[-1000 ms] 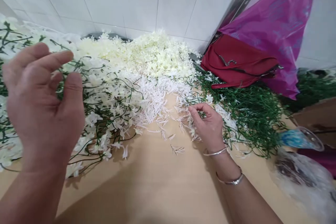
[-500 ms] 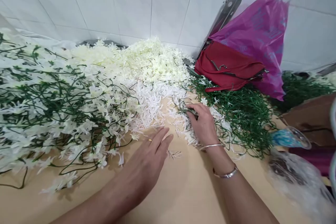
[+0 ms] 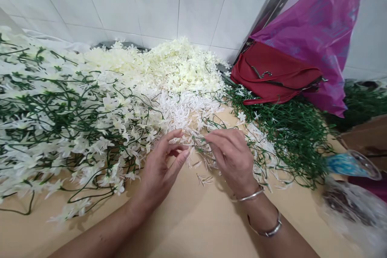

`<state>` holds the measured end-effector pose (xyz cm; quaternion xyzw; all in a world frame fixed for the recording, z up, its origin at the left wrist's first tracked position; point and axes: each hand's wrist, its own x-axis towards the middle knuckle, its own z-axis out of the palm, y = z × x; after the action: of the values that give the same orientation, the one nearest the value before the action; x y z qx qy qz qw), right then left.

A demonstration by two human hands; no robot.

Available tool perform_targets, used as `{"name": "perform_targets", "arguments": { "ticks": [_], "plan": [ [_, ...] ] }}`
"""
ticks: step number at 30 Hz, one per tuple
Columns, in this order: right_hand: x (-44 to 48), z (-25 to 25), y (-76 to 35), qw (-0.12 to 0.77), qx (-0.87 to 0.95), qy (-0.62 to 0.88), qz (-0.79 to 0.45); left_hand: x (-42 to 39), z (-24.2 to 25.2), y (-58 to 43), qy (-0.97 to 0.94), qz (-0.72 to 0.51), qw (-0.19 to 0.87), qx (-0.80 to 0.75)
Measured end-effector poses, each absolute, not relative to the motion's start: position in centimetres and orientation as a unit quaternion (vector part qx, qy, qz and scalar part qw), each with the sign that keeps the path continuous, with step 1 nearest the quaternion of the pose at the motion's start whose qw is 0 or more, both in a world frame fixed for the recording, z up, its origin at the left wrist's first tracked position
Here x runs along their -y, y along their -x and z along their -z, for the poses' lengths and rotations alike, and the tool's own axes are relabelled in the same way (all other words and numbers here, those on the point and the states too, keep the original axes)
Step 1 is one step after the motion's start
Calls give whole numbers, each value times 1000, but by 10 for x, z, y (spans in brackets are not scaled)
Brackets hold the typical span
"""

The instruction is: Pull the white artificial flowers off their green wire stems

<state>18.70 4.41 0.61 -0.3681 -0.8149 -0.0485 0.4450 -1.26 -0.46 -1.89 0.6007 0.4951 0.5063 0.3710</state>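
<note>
My left hand [image 3: 161,165] and my right hand [image 3: 231,155] meet over the tan tabletop [image 3: 193,221], fingertips pinched close together. Between them runs a thin green stem with small white pieces [image 3: 198,143], and both hands pinch it. Just beyond lies a heap of white stamen pieces [image 3: 181,111]. Behind that is a pile of cream petals [image 3: 169,64]. Finished flower sprays with green stems [image 3: 60,113] spread out to the left of my left hand. Bare green stems [image 3: 287,133] lie to the right of my right hand. Two bangles circle my right wrist.
A red handbag [image 3: 272,74] rests against a magenta plastic bag [image 3: 320,28] at the back right, with a metal bracket [image 3: 272,2] leaning on the tiled wall. A clear plastic bag [image 3: 350,205] and a blue-tinted item [image 3: 347,163] lie at the right edge.
My left hand dropped from in front of the camera to the table, then rose to meet the right. My right hand lifted a stem from the green pile toward the middle.
</note>
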Motion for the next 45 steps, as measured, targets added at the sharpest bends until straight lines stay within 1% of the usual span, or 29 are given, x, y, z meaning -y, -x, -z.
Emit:
{"name": "perform_targets", "arguments": {
  "ticks": [3, 7, 12, 18, 22, 25, 28, 31, 33, 35, 38, 42, 45],
  "plan": [
    [-39, -2, -178, 422, 851, 311, -18, 4, 24, 15, -605, -500, 388, -484],
    [-40, 4, -175, 431, 844, 313, -67, 4, 27, 17, -601, -488, 413, -480],
    [-49, 2, -184, 435, 807, 397, -36, 4, 17, 18, -524, -525, 434, -511],
    [-64, 4, -205, 411, 794, 448, 2, 3, 13, 20, -481, -547, 474, -495],
    [-75, 7, -219, 451, 737, 502, 41, 3, 8, 21, -442, -583, 478, -487],
    [-71, 3, -215, 466, 726, 500, 78, 5, 3, 20, -438, -601, 475, -471],
    [-55, -1, -194, 419, 806, 418, 30, 8, 0, 20, -448, -625, 461, -443],
    [-40, 1, -174, 319, 890, 318, -68, 10, 0, 21, -439, -647, 467, -414],
    [-37, 6, -168, 257, 915, 293, -103, 10, 2, 23, -423, -658, 480, -398],
    [-43, 13, -171, 235, 919, 299, -104, 10, 3, 24, -416, -663, 485, -390],
    [-63, 23, -188, 276, 894, 345, -73, 9, 4, 24, -428, -661, 478, -388],
    [-84, 28, -214, 344, 829, 441, -20, 8, 6, 22, -437, -665, 457, -396],
    [-79, 21, -213, 372, 815, 444, -2, 8, 6, 21, -423, -666, 475, -390]
  ]
}}
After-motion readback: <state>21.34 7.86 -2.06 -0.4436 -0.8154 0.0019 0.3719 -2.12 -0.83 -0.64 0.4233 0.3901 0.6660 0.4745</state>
